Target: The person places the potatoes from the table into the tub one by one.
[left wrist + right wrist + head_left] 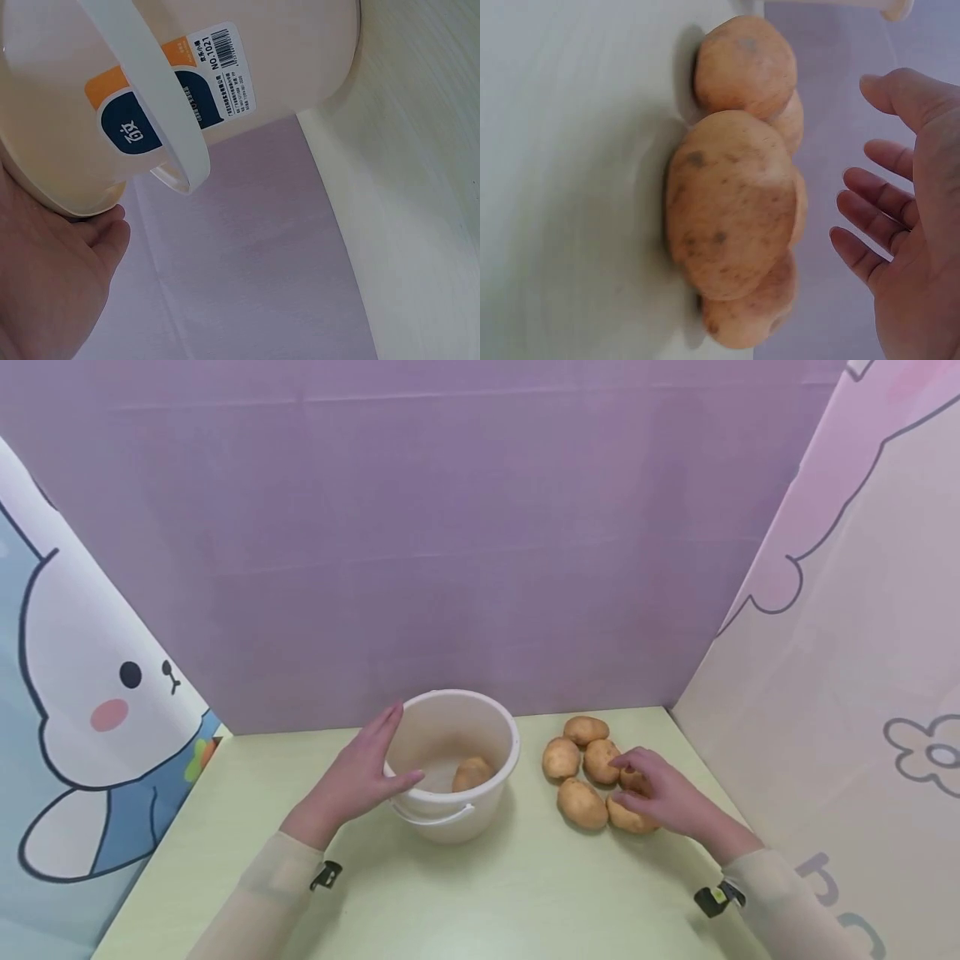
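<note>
A white bucket stands upright on the table with a potato inside. My left hand rests at its left rim, fingers extended along the edge and thumb reaching over the front of it. The left wrist view has the bucket's handle and label close up. On the right, several potatoes lie in a cluster. Above the right side of that cluster is my right hand, partly covering the nearest ones. In the right wrist view its fingers are spread apart from a large potato, holding nothing.
The pale green table ends at a purple back panel. Printed side panels flank it, one with a cartoon animal at left and one with a flower at right. Table surface lies between bucket and potatoes.
</note>
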{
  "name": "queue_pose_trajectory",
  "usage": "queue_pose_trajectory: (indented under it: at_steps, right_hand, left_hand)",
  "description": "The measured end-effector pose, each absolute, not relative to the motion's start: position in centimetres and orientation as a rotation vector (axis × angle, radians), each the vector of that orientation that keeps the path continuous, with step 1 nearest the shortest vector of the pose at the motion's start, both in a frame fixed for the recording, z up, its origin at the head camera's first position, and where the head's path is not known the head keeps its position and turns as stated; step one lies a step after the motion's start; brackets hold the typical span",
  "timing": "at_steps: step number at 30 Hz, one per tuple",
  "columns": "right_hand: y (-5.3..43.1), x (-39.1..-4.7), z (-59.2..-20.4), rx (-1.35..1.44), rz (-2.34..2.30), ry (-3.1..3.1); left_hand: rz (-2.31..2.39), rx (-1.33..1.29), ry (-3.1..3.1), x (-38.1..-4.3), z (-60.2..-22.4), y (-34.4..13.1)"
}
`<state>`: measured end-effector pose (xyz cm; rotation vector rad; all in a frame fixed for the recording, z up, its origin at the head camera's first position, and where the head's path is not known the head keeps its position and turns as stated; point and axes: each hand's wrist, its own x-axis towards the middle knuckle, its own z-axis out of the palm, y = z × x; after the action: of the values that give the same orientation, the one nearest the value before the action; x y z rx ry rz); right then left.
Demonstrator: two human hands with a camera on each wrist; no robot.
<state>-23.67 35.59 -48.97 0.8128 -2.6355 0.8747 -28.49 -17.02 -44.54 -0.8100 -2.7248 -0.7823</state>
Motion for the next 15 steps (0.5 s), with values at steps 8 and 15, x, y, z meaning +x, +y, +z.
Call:
queue_pose_trajectory:
  at_steps: [8, 15]
  right_hand:
    - [36.1, -23.1, -50.7, 0.785, 0.853, -2.647]
    - [36.3, -22.7, -52.1, 0.773, 0.713, -2.638]
  left_hand:
    - [-0.800, -0.804, -2.726, -28.4, -44.5, -16.9]
    - [-0.809, -0.809, -2.719, -28.3, -44.5, -16.9]
